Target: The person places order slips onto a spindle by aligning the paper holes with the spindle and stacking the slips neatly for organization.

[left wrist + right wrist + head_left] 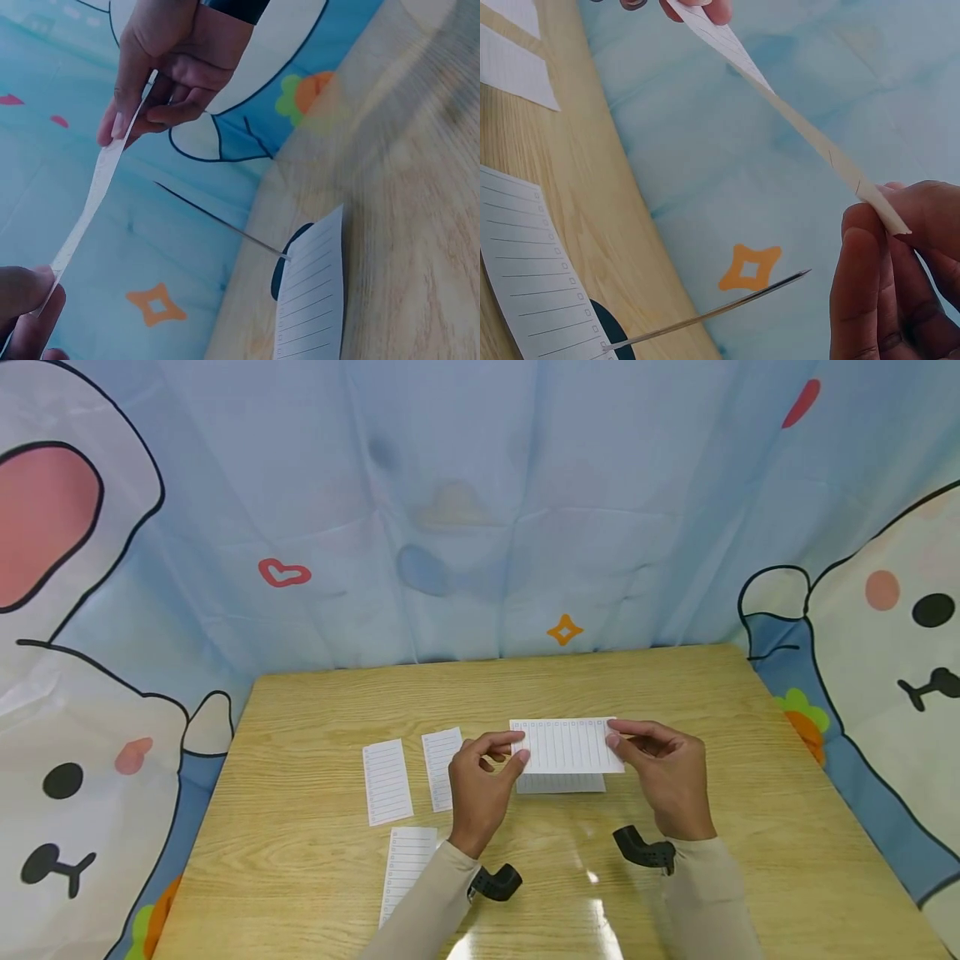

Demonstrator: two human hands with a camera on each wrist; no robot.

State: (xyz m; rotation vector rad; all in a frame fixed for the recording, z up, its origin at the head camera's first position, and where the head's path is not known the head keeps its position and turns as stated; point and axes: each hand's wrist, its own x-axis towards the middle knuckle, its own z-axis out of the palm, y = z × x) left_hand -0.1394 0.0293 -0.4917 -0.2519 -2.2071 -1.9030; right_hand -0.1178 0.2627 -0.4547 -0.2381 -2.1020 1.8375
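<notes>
1. Left hand (482, 789) and right hand (672, 768): nearly closed, pinching opposite ends of a lined card (566, 747).
2. Lined card: raised above a pierced card (560, 784), right of three loose cards (387, 783).
3. Metal spike (225, 222): rises through the pierced card, from a dark base (616, 326).

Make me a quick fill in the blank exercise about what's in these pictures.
The sheet between the left hand and right hand is coloured ____.
At left on the table, the loose sheets number ____.
The metal spike points ____.
The star on the backdrop is coloured ____.
Missing words: white; three; up; orange.
</notes>
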